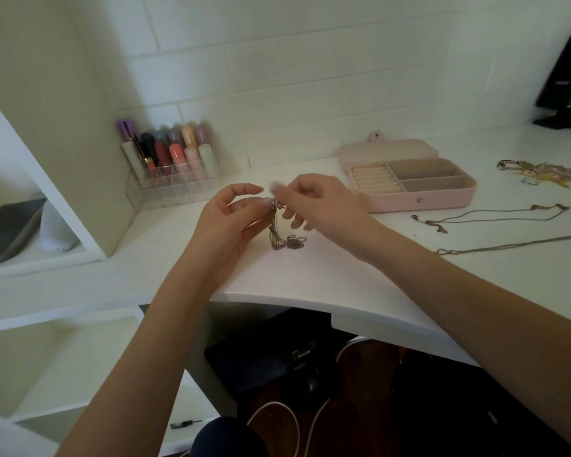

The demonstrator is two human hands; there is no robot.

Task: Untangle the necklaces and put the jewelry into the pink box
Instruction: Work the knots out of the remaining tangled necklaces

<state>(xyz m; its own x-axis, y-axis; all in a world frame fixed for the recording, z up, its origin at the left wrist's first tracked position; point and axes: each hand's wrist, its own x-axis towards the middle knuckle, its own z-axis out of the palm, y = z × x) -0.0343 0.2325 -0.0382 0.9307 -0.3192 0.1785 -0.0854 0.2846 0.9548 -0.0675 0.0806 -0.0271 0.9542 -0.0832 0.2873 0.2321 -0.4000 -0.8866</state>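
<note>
1. Both my hands meet above the white desk (310, 275): my left hand (226, 222) and my right hand (323, 206) each pinch the tangled necklaces (279, 232), whose lower loops trail onto the desk.
2. Right of them, the pink box (419, 186) lies open.
3. Further right I see loose chains (495, 216).
4. Behind my hands, a clear organizer (175, 186) holds lipsticks.

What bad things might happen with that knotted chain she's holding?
Both hands, left hand and right hand, pinch the tangled chain at the knot; pulling hard might tighten it or snap a link. Its loose end lies near the desk edge and might slide off. The pink box looks empty.
</note>
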